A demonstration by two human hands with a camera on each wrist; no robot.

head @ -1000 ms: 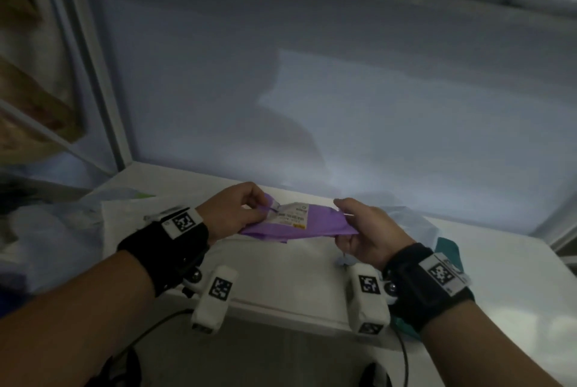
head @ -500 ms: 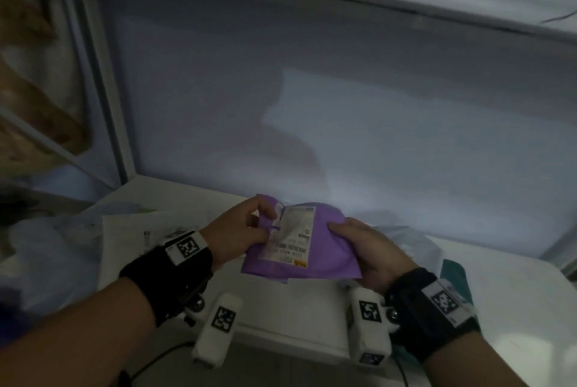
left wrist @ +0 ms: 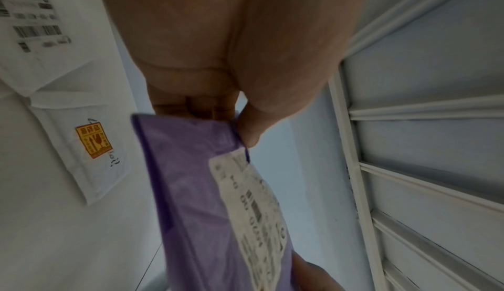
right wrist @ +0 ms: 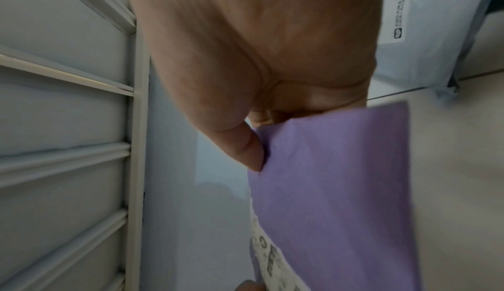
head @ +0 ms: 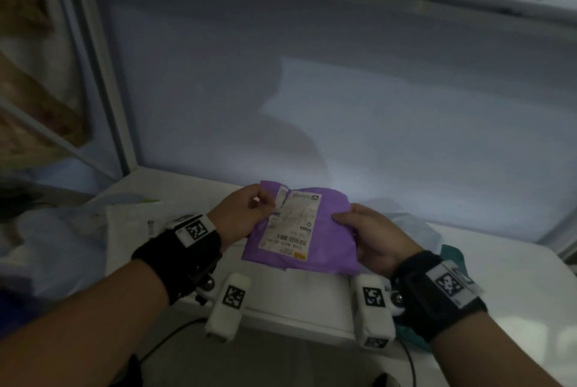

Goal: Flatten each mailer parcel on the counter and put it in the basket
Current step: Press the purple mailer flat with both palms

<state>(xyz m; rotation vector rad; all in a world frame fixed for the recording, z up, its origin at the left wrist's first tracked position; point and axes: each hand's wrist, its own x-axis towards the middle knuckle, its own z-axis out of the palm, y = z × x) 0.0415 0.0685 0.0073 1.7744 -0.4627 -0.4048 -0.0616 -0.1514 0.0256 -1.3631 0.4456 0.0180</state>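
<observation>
Purple mailer parcel (head: 324,230) is held up above the white tabletop (head: 515,277), label side facing the head camera. The left hand (head: 240,215) pinches its left edge between thumb and curled fingers; the right hand (head: 371,236) pinches its right edge the same way. A white shipping label (head: 292,224) covers the parcel's left half. White mailers (left wrist: 54,80) lie on the tabletop left of the parcel, a pale blue one (right wrist: 425,36) to its right.
</observation>
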